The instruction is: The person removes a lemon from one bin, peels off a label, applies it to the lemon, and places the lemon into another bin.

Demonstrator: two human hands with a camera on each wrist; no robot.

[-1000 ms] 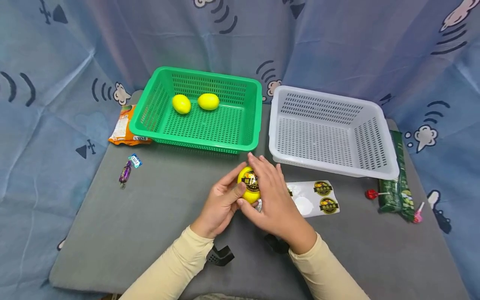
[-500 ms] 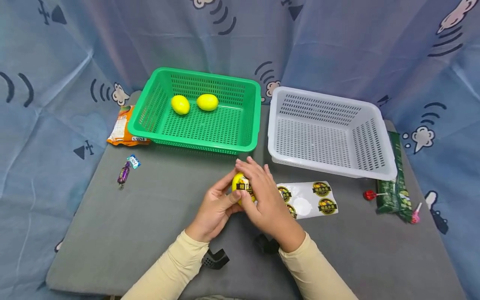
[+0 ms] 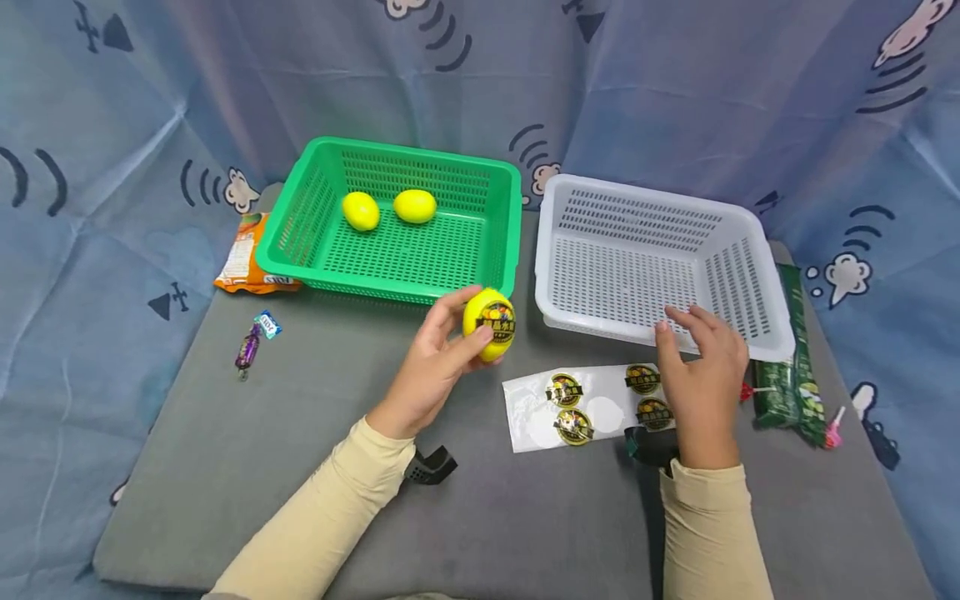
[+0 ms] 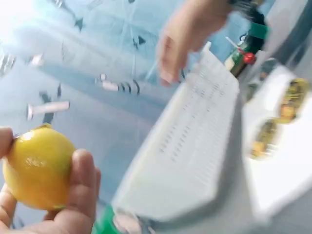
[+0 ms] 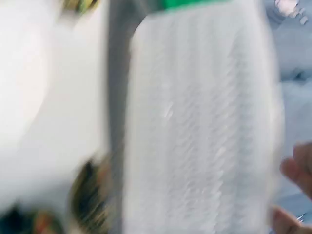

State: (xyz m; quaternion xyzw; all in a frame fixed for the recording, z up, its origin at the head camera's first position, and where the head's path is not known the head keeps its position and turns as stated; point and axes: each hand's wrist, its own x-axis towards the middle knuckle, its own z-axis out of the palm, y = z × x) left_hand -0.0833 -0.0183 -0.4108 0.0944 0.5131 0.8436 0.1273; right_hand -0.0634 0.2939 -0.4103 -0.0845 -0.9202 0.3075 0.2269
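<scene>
My left hand grips a yellow lemon between thumb and fingers, just in front of the green basket. A round black-and-gold sticker sits on the lemon's side. In the left wrist view the same lemon shows its plain side. My right hand holds nothing; its fingers are spread and relaxed at the front rim of the white basket. Whether they touch the rim I cannot tell. Beneath, between the hands, lies a white sticker sheet with several round stickers. The right wrist view is blurred.
Two lemons lie in the green basket. An orange snack bag and a purple-wrapped candy lie at the left. Green packets, a red lollipop and a pink lollipop lie at the right. A patterned curtain hangs behind.
My right hand has left the lemon and moved right to the white basket's front. My left hand has lifted the lemon forward, and more of the sticker sheet shows.
</scene>
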